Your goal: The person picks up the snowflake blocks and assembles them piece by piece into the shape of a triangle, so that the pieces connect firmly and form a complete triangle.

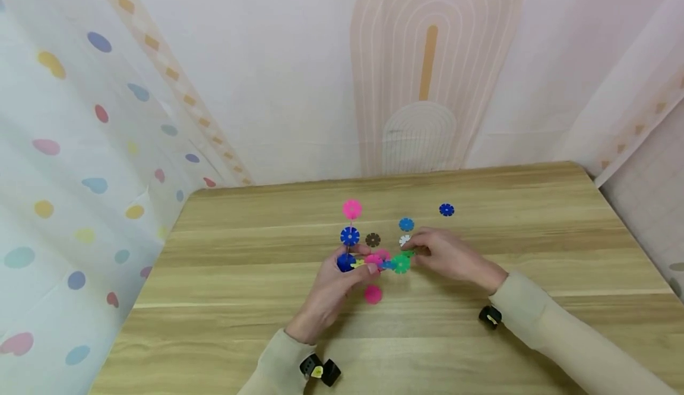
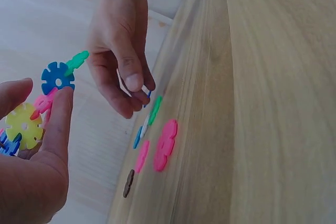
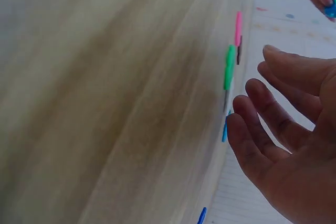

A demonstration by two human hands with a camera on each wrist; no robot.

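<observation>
Light wood-grain tabletop is ringed by pale patterned fabric walls. Loose flat plastic snowflake discs: 2 pink, 3 blue, 1 brown, 1 white, 1 green. Joined multicolour disc cluster is pinched by left hand, mid-table; right hand, fingers relaxed, sits just beside the green loose disc.

A wooden table stands against a pale curtain. On the table, far from the curtain, lies a pink disc; a dark blue disc lies nearer it.
</observation>
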